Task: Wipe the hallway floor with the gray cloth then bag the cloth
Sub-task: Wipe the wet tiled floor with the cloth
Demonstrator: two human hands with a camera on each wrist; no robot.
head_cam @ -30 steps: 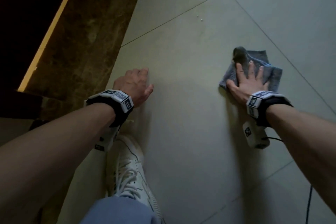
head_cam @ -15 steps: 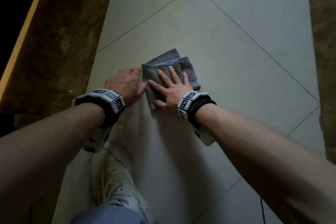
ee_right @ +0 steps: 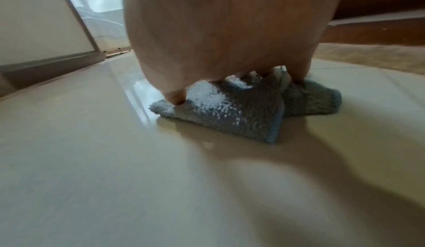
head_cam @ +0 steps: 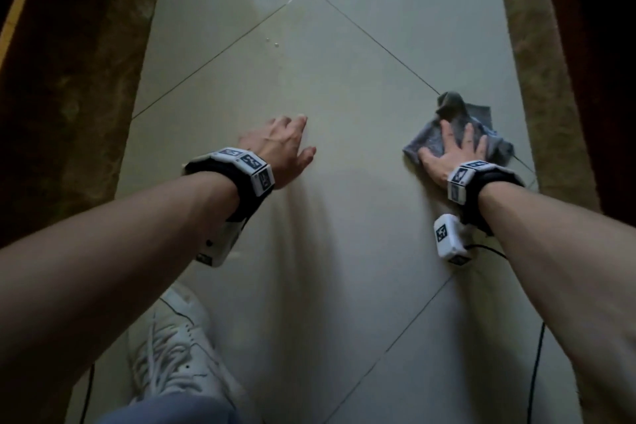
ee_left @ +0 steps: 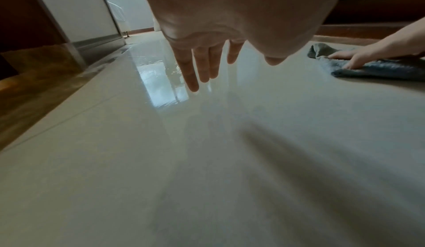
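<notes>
Only head view shows white shoe (head_cam: 179, 348) near left hand (head_cam: 278, 148)

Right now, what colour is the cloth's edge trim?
Light blue, on the gray cloth; the trim shows best in the right wrist view.

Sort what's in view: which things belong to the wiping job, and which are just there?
Job: gray cloth, flat under right hand; tiled floor; left hand spread on it.
Just there: white sneaker, droplets, brown border strips.
</notes>
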